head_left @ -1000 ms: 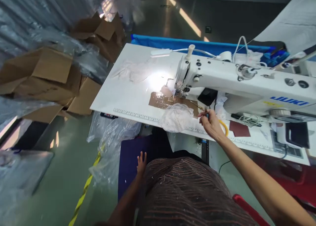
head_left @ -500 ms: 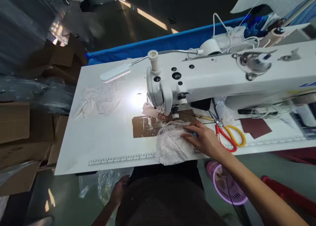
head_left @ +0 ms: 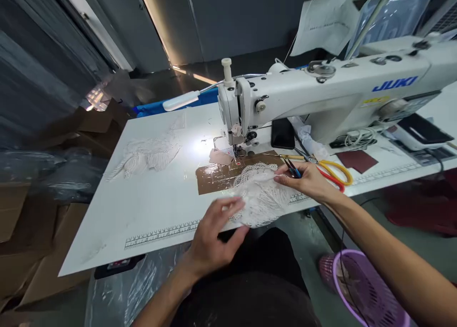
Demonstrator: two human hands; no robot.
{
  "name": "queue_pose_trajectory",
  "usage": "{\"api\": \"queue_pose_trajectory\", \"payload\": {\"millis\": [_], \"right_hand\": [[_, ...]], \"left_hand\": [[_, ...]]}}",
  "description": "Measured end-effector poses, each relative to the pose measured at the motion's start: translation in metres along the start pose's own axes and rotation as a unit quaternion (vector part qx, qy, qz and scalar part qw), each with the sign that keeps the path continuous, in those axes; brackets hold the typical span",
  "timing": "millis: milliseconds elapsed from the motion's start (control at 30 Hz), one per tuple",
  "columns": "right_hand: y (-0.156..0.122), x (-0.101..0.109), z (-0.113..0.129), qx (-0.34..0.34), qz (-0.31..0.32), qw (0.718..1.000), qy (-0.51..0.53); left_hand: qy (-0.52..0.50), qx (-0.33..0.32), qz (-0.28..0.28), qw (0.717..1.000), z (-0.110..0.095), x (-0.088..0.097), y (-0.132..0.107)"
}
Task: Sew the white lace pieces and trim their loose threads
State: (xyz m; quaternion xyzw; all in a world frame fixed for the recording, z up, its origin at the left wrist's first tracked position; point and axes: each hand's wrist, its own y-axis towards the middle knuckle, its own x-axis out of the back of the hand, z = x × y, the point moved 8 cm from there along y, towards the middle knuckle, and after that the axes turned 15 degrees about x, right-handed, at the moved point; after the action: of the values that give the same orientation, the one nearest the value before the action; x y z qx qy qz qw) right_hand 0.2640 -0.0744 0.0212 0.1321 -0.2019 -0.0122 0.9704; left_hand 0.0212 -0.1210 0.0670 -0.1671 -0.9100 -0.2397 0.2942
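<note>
My right hand (head_left: 310,180) grasps slim blue-and-black snips (head_left: 294,170), apparently tucked to spare fingers for gathered white lace fabric (head_left: 263,201); my left hand (head_left: 213,239), loosely spread, is at its edge

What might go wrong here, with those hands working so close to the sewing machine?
The small pointed tool in the right hand sits against the white lace, so its tip might snag it.

The lace reaches the table's front edge and could slip off.

The scissors lie beside the right wrist and might get knocked.
</note>
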Motion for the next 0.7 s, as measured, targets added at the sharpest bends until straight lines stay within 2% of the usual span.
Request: {"api": "queue_pose_trajectory", "payload": {"millis": [100, 133, 233, 400, 700], "right_hand": [[0.001, -0.001, 0.022, 0.029, -0.005, 1.0, 0.007], [0.001, -0.002, 0.029, 0.043, -0.006, 0.999, 0.007], [-0.001, -0.004, 0.041, 0.068, -0.016, 0.997, 0.01], [-0.008, -0.007, 0.037, 0.052, -0.042, 0.996, 0.052], [-0.005, -0.016, 0.032, 0.022, -0.049, 0.996, 0.077]], "left_hand": [[-0.028, 0.048, -0.002, 0.998, 0.005, -0.015, 0.052], [-0.045, 0.061, 0.02, 0.997, 0.006, -0.023, 0.064], [-0.101, 0.095, 0.079, 0.987, 0.012, -0.044, 0.086], [-0.19, 0.153, 0.054, 0.968, 0.029, -0.048, 0.087], [-0.249, 0.16, 0.072, 0.952, 0.037, -0.047, 0.088]]}}
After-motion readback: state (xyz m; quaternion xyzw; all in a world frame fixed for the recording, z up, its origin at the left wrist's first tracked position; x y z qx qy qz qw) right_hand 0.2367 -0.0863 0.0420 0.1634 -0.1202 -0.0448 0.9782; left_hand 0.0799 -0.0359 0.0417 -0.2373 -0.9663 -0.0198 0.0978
